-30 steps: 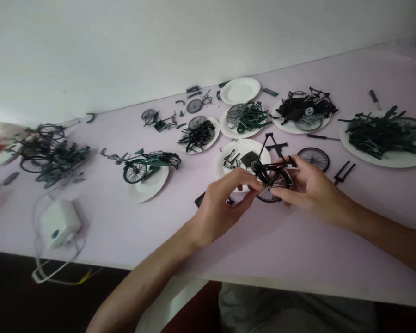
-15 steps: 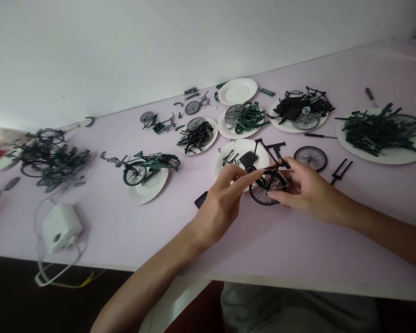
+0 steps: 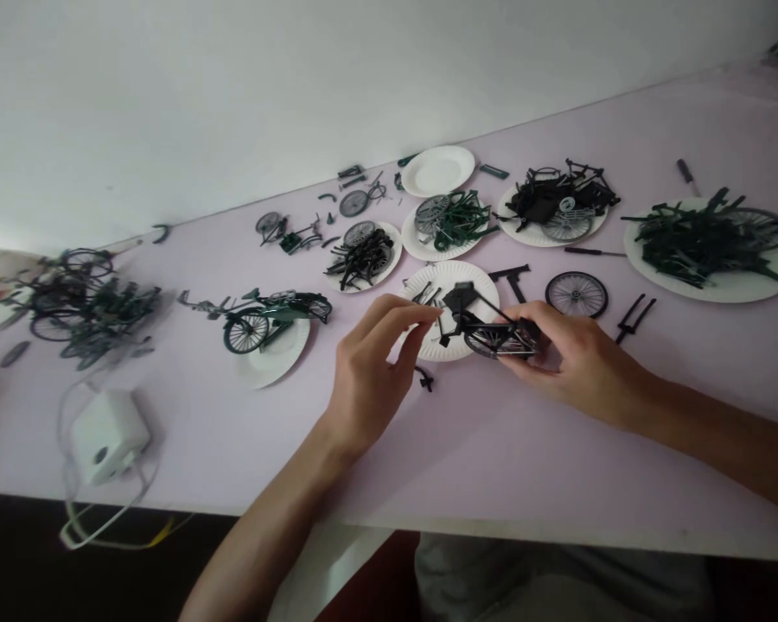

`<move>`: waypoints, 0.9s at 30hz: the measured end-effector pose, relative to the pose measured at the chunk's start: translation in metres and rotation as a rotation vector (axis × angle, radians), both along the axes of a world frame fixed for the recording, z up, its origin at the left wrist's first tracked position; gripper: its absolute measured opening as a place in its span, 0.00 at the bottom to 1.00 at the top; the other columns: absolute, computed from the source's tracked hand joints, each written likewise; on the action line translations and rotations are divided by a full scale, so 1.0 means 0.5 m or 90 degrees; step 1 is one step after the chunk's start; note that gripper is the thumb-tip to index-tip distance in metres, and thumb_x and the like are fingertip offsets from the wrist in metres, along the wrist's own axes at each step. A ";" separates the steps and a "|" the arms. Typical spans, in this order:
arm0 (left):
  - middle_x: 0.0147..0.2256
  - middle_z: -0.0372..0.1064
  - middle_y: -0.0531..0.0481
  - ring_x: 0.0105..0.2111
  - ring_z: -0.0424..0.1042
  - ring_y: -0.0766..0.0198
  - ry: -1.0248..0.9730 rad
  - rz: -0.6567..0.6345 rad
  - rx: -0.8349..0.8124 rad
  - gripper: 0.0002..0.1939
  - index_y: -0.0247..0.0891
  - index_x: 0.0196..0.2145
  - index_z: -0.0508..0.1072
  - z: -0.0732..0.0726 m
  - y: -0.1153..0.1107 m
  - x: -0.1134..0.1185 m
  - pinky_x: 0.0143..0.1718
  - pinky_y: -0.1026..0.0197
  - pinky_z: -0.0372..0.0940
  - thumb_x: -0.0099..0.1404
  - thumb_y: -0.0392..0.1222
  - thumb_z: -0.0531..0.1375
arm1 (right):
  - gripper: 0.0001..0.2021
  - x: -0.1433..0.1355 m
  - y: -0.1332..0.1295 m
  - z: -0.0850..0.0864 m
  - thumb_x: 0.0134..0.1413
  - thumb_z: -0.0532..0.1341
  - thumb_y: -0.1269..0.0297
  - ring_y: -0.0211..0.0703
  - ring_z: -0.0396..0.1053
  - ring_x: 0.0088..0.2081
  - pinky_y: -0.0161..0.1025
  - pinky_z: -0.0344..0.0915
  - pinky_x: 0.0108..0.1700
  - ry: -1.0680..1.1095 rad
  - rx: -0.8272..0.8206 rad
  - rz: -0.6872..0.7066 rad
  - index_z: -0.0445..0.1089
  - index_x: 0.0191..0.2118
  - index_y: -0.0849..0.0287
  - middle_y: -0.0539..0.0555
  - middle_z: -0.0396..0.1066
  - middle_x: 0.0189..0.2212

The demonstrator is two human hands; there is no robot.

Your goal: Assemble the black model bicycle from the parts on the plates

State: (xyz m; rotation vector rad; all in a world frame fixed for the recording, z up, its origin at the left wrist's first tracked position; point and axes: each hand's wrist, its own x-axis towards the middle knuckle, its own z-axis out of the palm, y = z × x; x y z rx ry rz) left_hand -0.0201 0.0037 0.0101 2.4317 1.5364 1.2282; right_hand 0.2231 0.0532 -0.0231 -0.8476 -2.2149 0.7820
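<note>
My right hand (image 3: 574,354) grips a black model bicycle frame (image 3: 493,307) with its spoked rear wheel fitted, tilted over to lie nearly flat. My left hand (image 3: 376,371) is just left of the frame, its thumb and fingertips pinched together; anything between them is too small to make out. Behind the frame, a white paper plate (image 3: 450,352) bears a black boxy part and several thin parts. A small curved black part (image 3: 424,378) lies on the table beside my left fingers. To the right rest a loose wheel (image 3: 577,295) and a black fork (image 3: 635,318).
Further back, paper plates hold green bicycle parts (image 3: 467,216), black parts (image 3: 554,203) and a large pile (image 3: 706,242). Screwdrivers (image 3: 593,251) lie near them. At left are a green model bicycle (image 3: 265,315), a heap of bicycles (image 3: 104,302) and a white corded box (image 3: 110,436).
My right hand has tipped the bicycle frame from upright to nearly flat. My left hand has drawn back leftward off the frame. The view has shifted slightly.
</note>
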 end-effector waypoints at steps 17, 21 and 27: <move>0.39 0.70 0.45 0.37 0.72 0.66 -0.053 -0.151 -0.196 0.16 0.37 0.52 0.77 0.007 -0.008 -0.006 0.36 0.63 0.67 0.74 0.26 0.54 | 0.17 0.010 -0.001 0.022 0.65 0.55 0.82 0.50 0.81 0.47 0.44 0.78 0.44 -0.124 0.432 0.125 0.68 0.54 0.59 0.59 0.80 0.52; 0.38 0.70 0.46 0.36 0.72 0.67 -0.048 -0.175 -0.183 0.15 0.38 0.52 0.77 0.011 -0.005 -0.008 0.34 0.64 0.67 0.74 0.27 0.56 | 0.19 0.011 -0.001 0.018 0.67 0.53 0.80 0.52 0.80 0.50 0.48 0.79 0.46 -0.131 0.334 0.146 0.68 0.57 0.55 0.58 0.79 0.54; 0.38 0.72 0.47 0.38 0.74 0.67 -0.024 -0.113 -0.099 0.11 0.36 0.47 0.76 0.006 -0.002 -0.008 0.39 0.64 0.71 0.74 0.26 0.56 | 0.20 0.013 -0.005 0.002 0.67 0.59 0.72 0.53 0.79 0.51 0.49 0.79 0.48 -0.044 0.228 0.116 0.62 0.62 0.53 0.58 0.79 0.52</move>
